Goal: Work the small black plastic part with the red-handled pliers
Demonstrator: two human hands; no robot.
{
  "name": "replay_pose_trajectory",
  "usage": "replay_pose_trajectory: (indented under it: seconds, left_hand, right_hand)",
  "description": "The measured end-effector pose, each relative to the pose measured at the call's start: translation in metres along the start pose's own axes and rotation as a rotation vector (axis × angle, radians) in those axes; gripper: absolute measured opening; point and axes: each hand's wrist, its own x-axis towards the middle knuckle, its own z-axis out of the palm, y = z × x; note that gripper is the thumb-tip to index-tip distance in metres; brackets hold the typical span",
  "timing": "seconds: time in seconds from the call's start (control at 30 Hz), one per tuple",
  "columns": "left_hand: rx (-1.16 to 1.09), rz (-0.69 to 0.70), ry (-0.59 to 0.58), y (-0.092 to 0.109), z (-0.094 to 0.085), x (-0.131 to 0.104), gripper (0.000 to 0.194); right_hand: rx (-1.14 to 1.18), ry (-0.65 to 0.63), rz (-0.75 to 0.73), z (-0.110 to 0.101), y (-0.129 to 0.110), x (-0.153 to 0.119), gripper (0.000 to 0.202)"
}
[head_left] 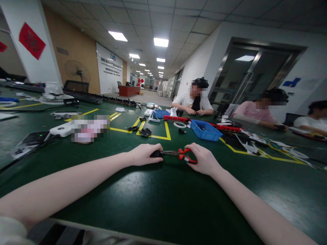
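Observation:
My left hand (146, 154) is closed around a small black part (156, 154), with its thumb and fingers pinching it just above the green table. In my right hand (203, 157) are red-handled needle-nose pliers (182, 154), the handles spread a little apart. The pliers' long metal jaws point left and meet the black part at my left fingertips. Whether the jaws grip it or only touch it, I cannot tell. Beyond my hands lies a small pile of black parts (145, 132), with another black piece (133, 128) beside it.
A blue bin (205, 130) stands beyond my right hand, near a white ring (180, 125) and a red strip (176, 118). Left are a blurred-out pinkish object (90, 129) and a white device (61, 129). Yellow tape marks the green table (153, 204). Several people sit across it.

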Motion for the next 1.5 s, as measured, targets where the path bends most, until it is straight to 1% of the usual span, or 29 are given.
replay_pose_trajectory:
  seconds: [0.17,0.27,0.47,0.67,1.07,1.2,1.4,1.5]
  left_hand:
    - [-0.010,-0.004,-0.045,0.0016,-0.0013,-0.0002,0.033]
    - [-0.018,-0.011,-0.060,0.0030,-0.0027,-0.0006,0.033]
    - [-0.020,-0.013,-0.045,0.0033,-0.0032,-0.0011,0.031]
    - [-0.028,0.002,-0.040,0.0023,-0.0020,-0.0008,0.031]
    - [-0.023,0.006,-0.035,0.0031,-0.0025,-0.0009,0.031]
    - [-0.034,-0.004,-0.035,0.0028,-0.0020,-0.0008,0.031]
    - [-0.039,-0.002,-0.018,0.0000,0.0002,-0.0005,0.030]
    - [-0.035,-0.004,-0.017,-0.0003,0.0003,-0.0003,0.030]
  right_hand:
    - [-0.175,0.061,-0.053,0.0008,-0.0018,0.0031,0.034]
    - [-0.296,0.089,-0.048,0.0028,-0.0052,0.0050,0.036]
    - [-0.380,0.046,-0.018,0.0063,-0.0082,0.0073,0.050]
    - [-0.296,-0.001,-0.012,0.0040,-0.0075,0.0085,0.038]
    - [-0.176,-0.040,-0.042,0.0055,-0.0018,0.0095,0.035]
    - [-0.125,-0.088,-0.045,0.0037,-0.0017,0.0089,0.032]
    - [-0.048,-0.159,0.006,0.0025,-0.0016,0.0073,0.027]
    - [-0.037,-0.174,0.023,0.0012,-0.0028,0.0073,0.030]
